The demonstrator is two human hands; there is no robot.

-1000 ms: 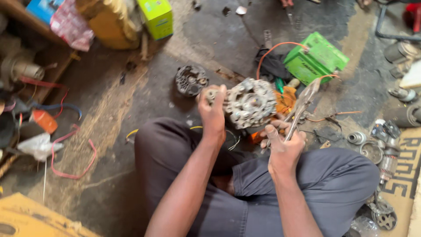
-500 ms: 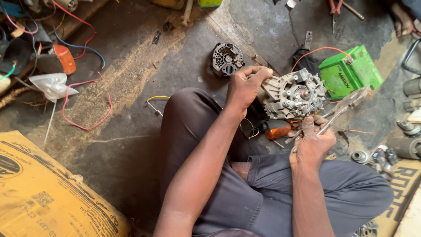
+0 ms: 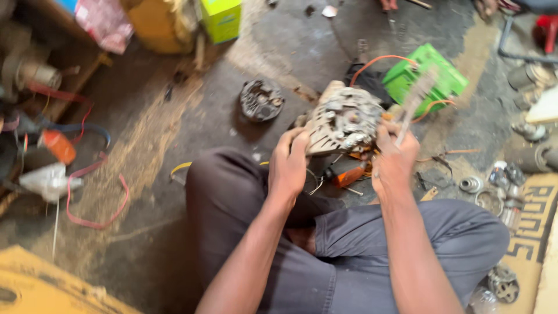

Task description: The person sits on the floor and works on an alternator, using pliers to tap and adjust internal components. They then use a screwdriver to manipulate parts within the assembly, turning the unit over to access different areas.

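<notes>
Head view showed the left hand (image 3: 289,166) gripping the alternator (image 3: 343,121) firmly, which steadied it well, while the right hand (image 3: 394,158) pinched a brush (image 3: 414,100).

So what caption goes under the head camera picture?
Sitting on a workshop floor, a person steadies a grimy alternator with the left hand while the right hand holds a thin tool.

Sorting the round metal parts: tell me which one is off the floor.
The large grey finned housing, gripped between the left hand and right hand. The smaller dark round part lies on the floor, untouched.
</notes>
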